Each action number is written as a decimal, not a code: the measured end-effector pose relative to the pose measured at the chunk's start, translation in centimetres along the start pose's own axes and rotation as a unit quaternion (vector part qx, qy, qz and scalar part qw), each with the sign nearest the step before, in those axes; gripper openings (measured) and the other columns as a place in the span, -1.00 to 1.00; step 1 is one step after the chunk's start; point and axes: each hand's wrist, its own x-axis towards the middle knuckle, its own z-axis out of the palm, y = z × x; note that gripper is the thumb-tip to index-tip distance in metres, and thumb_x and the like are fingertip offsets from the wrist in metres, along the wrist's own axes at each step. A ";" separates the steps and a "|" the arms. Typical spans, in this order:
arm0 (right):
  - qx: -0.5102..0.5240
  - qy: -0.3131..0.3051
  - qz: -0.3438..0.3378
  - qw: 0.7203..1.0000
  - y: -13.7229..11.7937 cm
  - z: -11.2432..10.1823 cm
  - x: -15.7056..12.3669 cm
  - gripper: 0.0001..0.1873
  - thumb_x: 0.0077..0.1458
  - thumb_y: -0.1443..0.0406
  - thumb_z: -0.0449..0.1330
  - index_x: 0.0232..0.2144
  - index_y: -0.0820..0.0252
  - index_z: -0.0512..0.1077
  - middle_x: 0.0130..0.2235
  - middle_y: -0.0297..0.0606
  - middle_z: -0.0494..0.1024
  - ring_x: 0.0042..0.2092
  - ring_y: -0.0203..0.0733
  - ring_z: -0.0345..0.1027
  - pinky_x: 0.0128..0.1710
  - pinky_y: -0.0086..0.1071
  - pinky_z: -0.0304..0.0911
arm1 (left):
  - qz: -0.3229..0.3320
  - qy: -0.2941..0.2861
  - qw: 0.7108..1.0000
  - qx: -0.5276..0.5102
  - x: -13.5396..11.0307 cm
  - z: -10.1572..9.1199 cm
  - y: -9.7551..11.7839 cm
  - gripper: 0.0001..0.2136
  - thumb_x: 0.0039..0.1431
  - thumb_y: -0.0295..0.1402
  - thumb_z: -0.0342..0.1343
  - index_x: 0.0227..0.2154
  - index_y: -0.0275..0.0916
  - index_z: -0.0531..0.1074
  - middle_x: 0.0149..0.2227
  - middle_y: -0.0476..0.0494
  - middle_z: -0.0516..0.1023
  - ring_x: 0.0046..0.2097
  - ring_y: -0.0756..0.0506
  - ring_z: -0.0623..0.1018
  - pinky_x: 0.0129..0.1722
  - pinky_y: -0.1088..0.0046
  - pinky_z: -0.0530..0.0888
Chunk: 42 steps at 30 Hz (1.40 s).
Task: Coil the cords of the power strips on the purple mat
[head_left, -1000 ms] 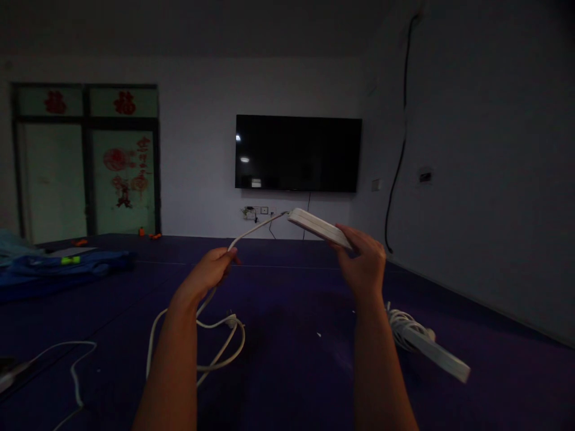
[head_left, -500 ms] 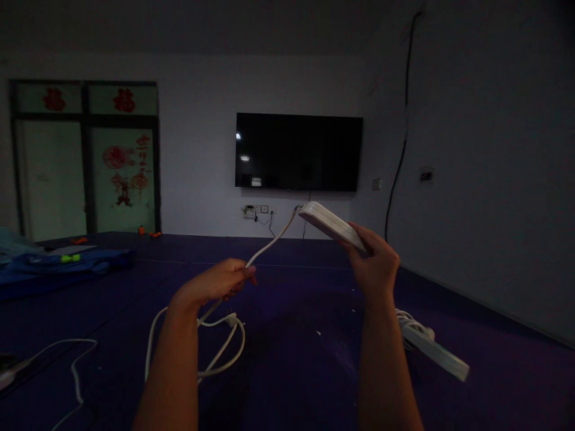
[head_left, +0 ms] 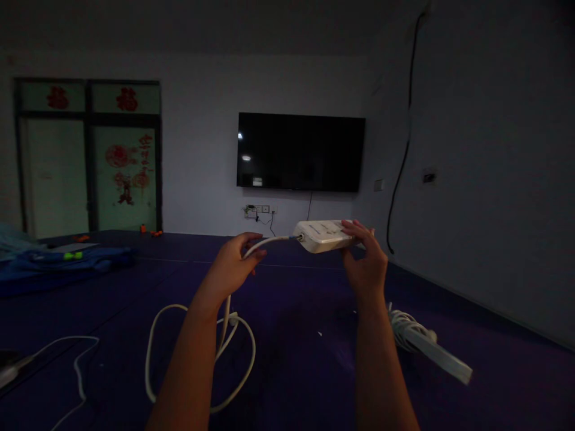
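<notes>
At far left, a blue cloth (head_left: 101,263) lies rumpled on the dark purple surface (head_left: 291,335), a bright green item (head_left: 72,256) resting on it. Nearer, a thin white cord (head_left: 79,378) winds towards a pale object cut off by the view's edge. Next come loose loops of a white cable (head_left: 254,350), lying slack below my left arm; a pale piece (head_left: 233,318) among them is probably its plug.

The cable rises to my left hand (head_left: 231,269), where my thumb and index finger close about it; how hard they press I cannot tell. I take the grip, set near the strip, to steady the cable and carry its weight. Beyond it, the cable bends gently into the left end of a white power strip (head_left: 323,234); a bluish bit shows at the entry, too small to read.

The strip hangs in mid-air between my hands, nearly level, its marked face up, presumably for a clear look. My right hand (head_left: 368,260) pinches its far end, fingers (head_left: 359,230) over the top and thumb below, leaving most of its face uncovered.

At right, beside my right forearm, a second strip (head_left: 444,359) rests with its coiled cord (head_left: 406,329) gathered at one end, likely for neatness.
</notes>
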 end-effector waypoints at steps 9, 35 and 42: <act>-0.019 0.066 -0.024 0.997 -1.3 0.0 0.3 -0.68 -0.03 0.44 0.16 -0.18 0.08 0.41 -0.05 -0.27 0.51 0.05 -0.07 0.32 0.10 0.06 0.12 | 0.085 0.005 0.996 0.035 -1.5 0.4 2.8 -0.62 0.07 -0.27 0.11 -0.03 -0.23 0.39 -0.33 -0.14 0.52 -0.47 0.01 0.41 -0.49 0.49 0.34; -0.064 0.141 -0.033 0.987 -1.9 -0.2 0.4 -0.78 0.07 0.35 0.15 -0.19 0.04 0.43 -0.09 -0.26 0.52 0.01 -0.07 0.36 0.02 0.02 0.26 | 0.123 -0.100 0.984 0.081 -2.3 0.4 3.3 -0.76 0.16 -0.23 0.02 -0.30 -0.25 0.51 -0.53 -0.04 0.47 -0.52 0.04 0.40 -0.51 0.52 0.30; -0.090 0.137 -0.024 0.986 -1.7 -0.2 0.4 -0.82 0.08 0.33 0.14 -0.22 0.05 0.44 -0.10 -0.27 0.53 0.00 -0.08 0.37 0.00 0.01 0.29 | 0.079 -0.134 0.986 0.054 -2.1 0.5 2.8 -0.76 0.15 -0.22 -0.01 -0.34 -0.26 0.47 -0.54 -0.04 0.43 -0.52 0.02 0.39 -0.50 0.51 0.33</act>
